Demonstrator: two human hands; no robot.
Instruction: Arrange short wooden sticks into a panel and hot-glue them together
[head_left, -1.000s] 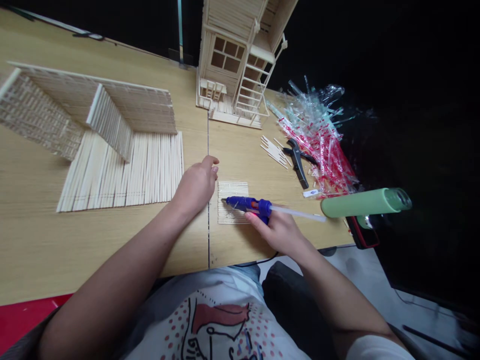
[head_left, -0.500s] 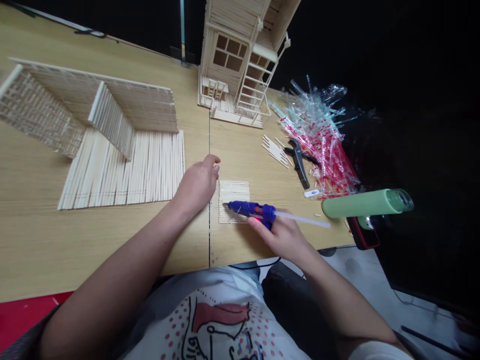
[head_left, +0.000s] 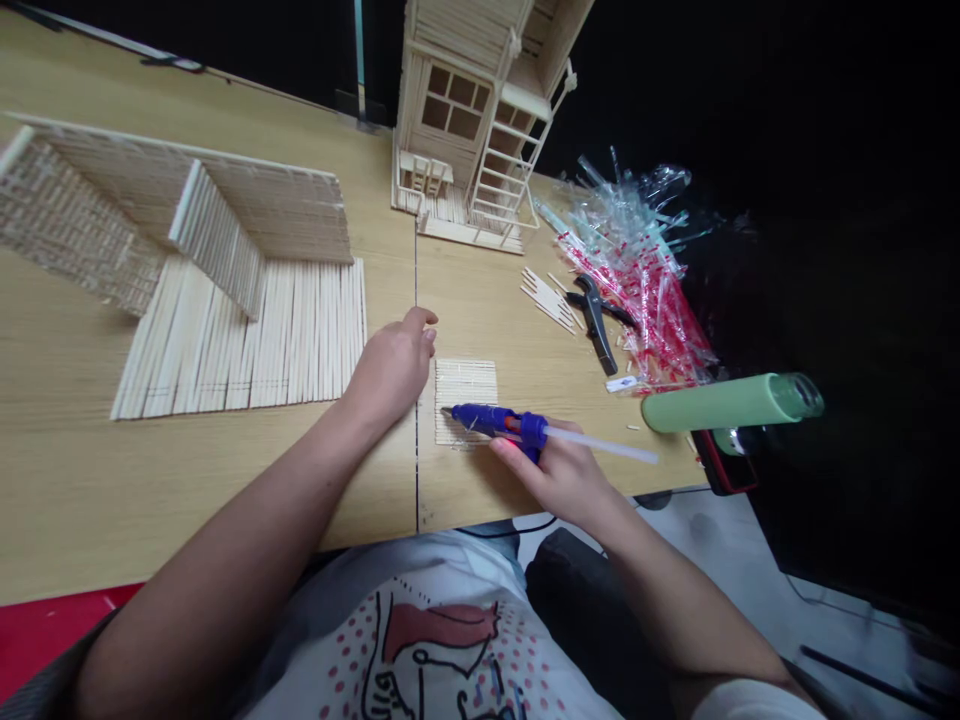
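My right hand (head_left: 571, 470) is wrapped round the grip of a blue hot glue gun (head_left: 495, 422), with a clear glue stick (head_left: 604, 443) sticking out of its back. The gun's nozzle points left and lies over the left part of a small panel of thin wooden sticks (head_left: 466, 378); I cannot tell whether it touches. Just left of that panel is my left hand (head_left: 396, 362), its fingers loosely bent. Thumb and forefinger tips are slightly apart, and nothing shows between them.
At left stands a stick-built model with walls and floor (head_left: 300, 350). A taller stick house (head_left: 457, 150) is at the back. Farther right lie loose sticks (head_left: 547, 300), black cutters (head_left: 596, 325), plastic wrappers (head_left: 652, 270), a green bottle (head_left: 712, 405) and a phone (head_left: 727, 470).
The glue gun's nozzle has shifted slightly left over the stick panel. My left hand has hardly moved. The whole view has shifted a little.
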